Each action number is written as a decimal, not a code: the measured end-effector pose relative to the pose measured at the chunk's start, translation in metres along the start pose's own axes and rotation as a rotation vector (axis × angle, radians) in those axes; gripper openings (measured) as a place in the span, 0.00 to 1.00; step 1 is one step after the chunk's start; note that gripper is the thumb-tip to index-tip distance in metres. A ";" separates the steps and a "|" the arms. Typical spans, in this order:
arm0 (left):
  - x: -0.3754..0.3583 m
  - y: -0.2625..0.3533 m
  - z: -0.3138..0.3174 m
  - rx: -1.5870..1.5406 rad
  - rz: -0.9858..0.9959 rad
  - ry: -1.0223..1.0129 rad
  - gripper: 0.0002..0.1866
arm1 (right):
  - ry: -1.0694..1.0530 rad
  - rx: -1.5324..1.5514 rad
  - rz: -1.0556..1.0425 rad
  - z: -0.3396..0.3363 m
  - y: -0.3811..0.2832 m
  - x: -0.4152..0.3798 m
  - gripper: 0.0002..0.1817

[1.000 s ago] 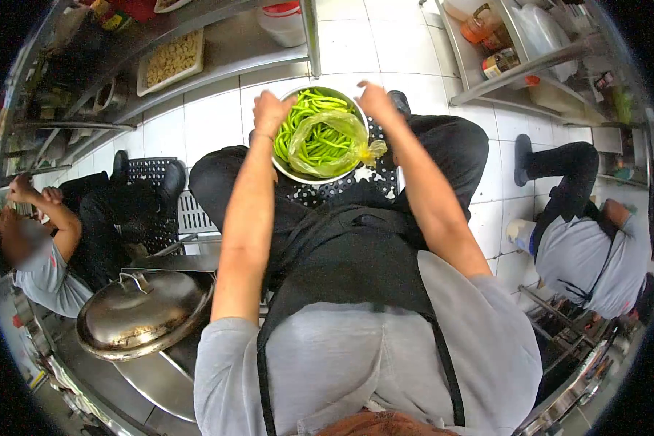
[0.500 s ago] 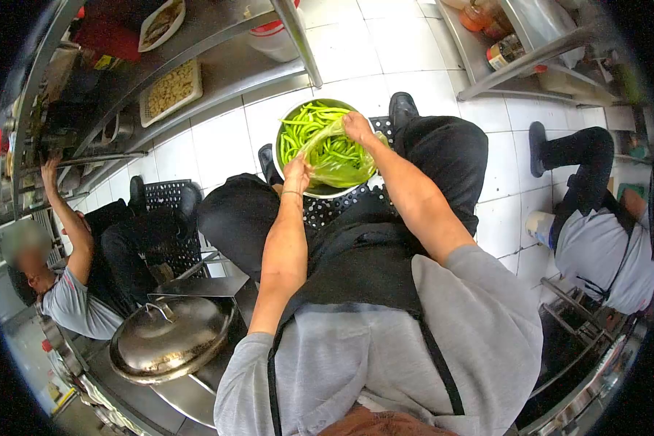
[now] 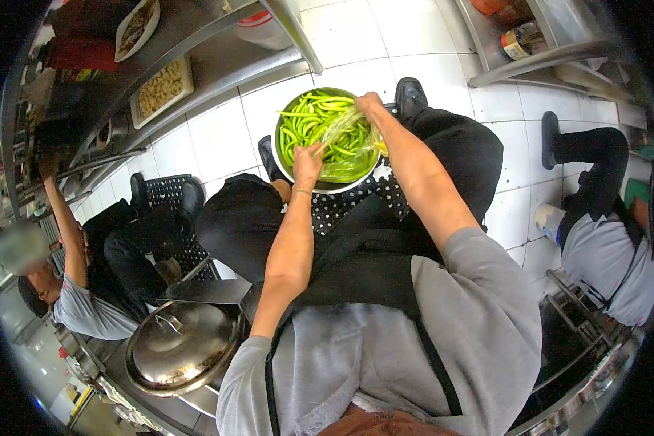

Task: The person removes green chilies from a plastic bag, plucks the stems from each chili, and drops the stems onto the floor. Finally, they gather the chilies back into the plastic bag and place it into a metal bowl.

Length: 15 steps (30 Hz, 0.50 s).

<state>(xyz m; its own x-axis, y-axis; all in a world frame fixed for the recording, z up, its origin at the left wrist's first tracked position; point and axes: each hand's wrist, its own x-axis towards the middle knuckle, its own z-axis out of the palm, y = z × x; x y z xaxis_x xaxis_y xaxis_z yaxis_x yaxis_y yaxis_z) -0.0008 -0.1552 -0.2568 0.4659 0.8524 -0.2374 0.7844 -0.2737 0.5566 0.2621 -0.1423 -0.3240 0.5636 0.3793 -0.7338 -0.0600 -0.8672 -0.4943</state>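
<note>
A round metal bowl [image 3: 286,166] full of long green peppers [image 3: 302,122] rests low between my knees. Over the peppers on its right side lies a clear plastic bag [image 3: 341,138]. My left hand [image 3: 308,163] is closed on the bag's near-left edge, above the bowl's lower rim. At the upper right rim, my right hand [image 3: 371,107] grips another part of the bag, fingers closed. Something small and yellow [image 3: 381,147] shows at the bowl's right edge.
Metal shelves [image 3: 196,87] with a tray of pale pieces [image 3: 161,89] stand at the upper left. A large lidded pot [image 3: 184,347] is at the lower left. One co-worker [image 3: 87,305] is on the left, another [image 3: 603,254] on the right. Another shelf [image 3: 545,62] is at the upper right.
My right hand has moved right and up toward the rim, my left hand slightly right. The bag now looks bunched and stretched between them. The view has shifted slightly.
</note>
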 end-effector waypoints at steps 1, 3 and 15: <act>0.003 -0.004 0.002 -0.034 -0.011 -0.025 0.11 | -0.041 -0.006 -0.009 -0.005 -0.010 -0.013 0.22; 0.016 -0.017 0.006 -0.108 -0.032 -0.076 0.18 | 0.020 -0.145 -0.164 0.000 -0.014 -0.017 0.22; -0.029 0.047 0.026 0.328 0.112 0.008 0.14 | -0.058 -0.595 -1.055 0.028 0.029 -0.124 0.11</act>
<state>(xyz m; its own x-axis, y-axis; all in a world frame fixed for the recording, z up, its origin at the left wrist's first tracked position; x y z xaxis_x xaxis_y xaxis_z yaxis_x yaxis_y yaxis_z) 0.0336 -0.2040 -0.2441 0.5544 0.8121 -0.1818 0.8190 -0.4936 0.2925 0.1674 -0.2052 -0.2602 0.0680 0.9896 -0.1270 0.8029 -0.1299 -0.5818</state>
